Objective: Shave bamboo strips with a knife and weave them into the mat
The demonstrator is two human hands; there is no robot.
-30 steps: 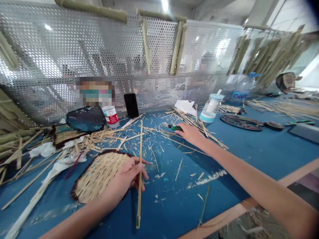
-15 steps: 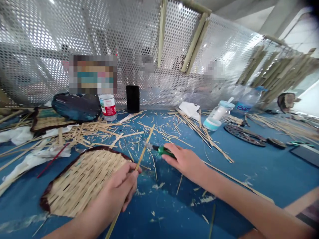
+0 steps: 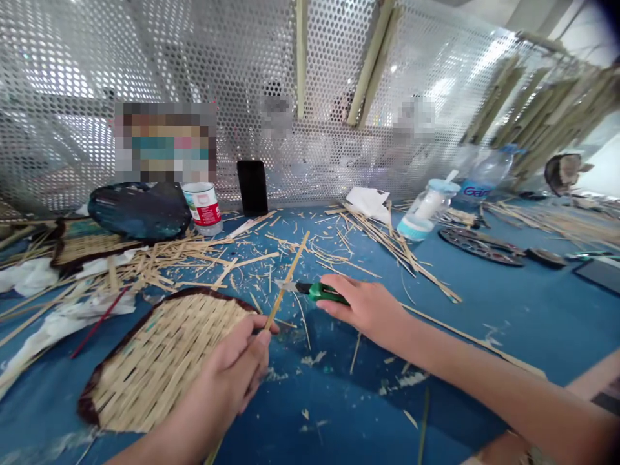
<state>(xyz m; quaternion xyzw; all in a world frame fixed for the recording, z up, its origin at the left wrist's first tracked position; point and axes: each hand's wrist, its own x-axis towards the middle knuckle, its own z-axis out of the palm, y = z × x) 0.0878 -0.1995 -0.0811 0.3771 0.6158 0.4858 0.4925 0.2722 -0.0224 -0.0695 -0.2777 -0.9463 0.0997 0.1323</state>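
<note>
My left hand (image 3: 242, 365) is closed around a thin bamboo strip (image 3: 292, 268), which points up and away over the table. In my right hand (image 3: 363, 307) is a green utility knife (image 3: 322, 292), its blade out to the left and lying against the strip above my left fingers. Beside and partly behind my left forearm lies a woven bamboo panel (image 3: 169, 352) with a dark brown rim. Bamboo shavings and offcuts (image 3: 184, 255) are scattered beyond both hands.
A blue table (image 3: 484, 297) spreads below a perforated metal screen (image 3: 232, 77). Along the back stand a labelled bottle (image 3: 203, 210), a black phone (image 3: 252, 187) and a tilted jar (image 3: 426, 210). White tissues (image 3: 62, 323) lie left, a dark palette (image 3: 479, 247) right. Another person's arm (image 3: 593, 374) shows at right.
The knife blade has shifted slightly lower along the strip, toward my left hand. Both hands keep their hold. The whole view has moved a little.
</note>
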